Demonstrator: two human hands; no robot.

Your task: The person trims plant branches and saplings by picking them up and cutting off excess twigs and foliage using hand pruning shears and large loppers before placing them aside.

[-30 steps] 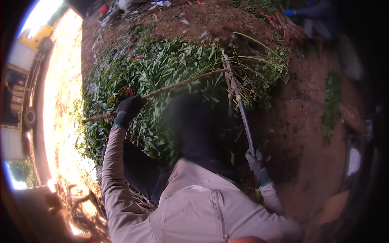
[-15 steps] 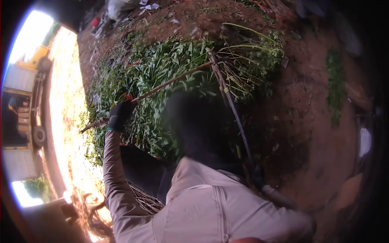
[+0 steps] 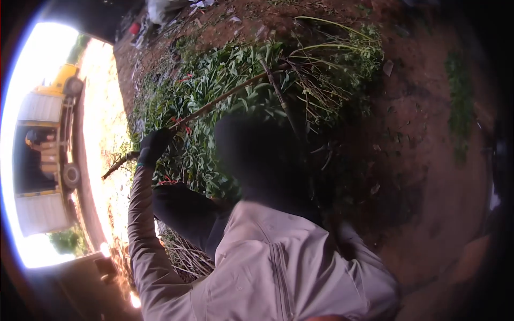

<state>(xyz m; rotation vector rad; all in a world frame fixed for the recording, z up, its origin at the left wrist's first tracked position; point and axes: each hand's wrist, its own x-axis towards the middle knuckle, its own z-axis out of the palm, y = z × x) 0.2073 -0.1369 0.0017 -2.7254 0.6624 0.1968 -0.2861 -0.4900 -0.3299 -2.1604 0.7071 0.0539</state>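
Item, lower centre of the frame, nearest: a pale jacket, zipped, with dark-clad knees rising beyond it.

Item, lower left: a sheaf of thin bare stems, beside the jacket.

Item, right of lower centre: the right sleeve, bent. The right hand beyond it is lost in shadow — from where I stand I cannot tell whether it is open, closed or gripping.

Item, left of centre: the left hand, dark-gloved, fingers closed firmly round a branch.

Item, the branch: long, brown, slanting from the bright ground at left, through that grip, up to the upper centre.

Item, upper centre: a long-handled tool, probably a lopper, its head across the branch near the far end; its lower part is swallowed by the dark.

Change noted: half a second ago the tool's head lay farther right, almost at the tip; now it has slipped leftward, and a short length of branch seems to show past it. In my judgement the tool is better seated on the wood — whether it has bitten, I cannot say.

Item, behind these: a heap of leafy greenery, with red ties.

Item, upper right: yellowish sprays, fanned over brown soil.

Item, far left, in sunlight: a yellow truck, its side open.
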